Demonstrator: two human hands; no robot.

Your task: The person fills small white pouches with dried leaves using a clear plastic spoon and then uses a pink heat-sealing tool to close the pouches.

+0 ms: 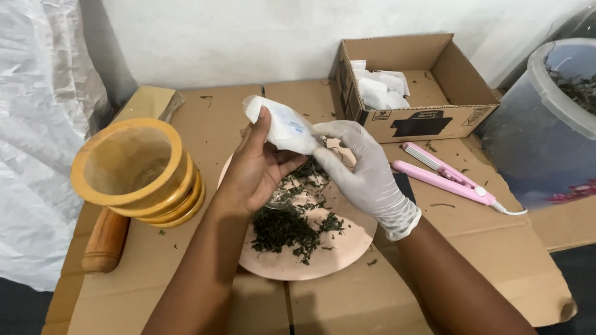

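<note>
My bare left hand [254,170] holds a small white paper pouch [282,127] up by its side, above a pink plate [292,263]. My right hand [363,170], in a white glove, pinches the pouch's lower right end. A heap of dark green dried leaf bits [287,228] lies on the plate under both hands. A small clear glass piece shows on the plate beneath my left hand, mostly hidden.
A yellow wooden mortar [133,174] stands left of the plate, with a wooden pestle [105,239] lying beside it. A pink flat-iron sealer [444,175] lies to the right. Behind it an open cardboard box [428,121] holds white pouches. A clear plastic tub [549,121] with leaves stands far right.
</note>
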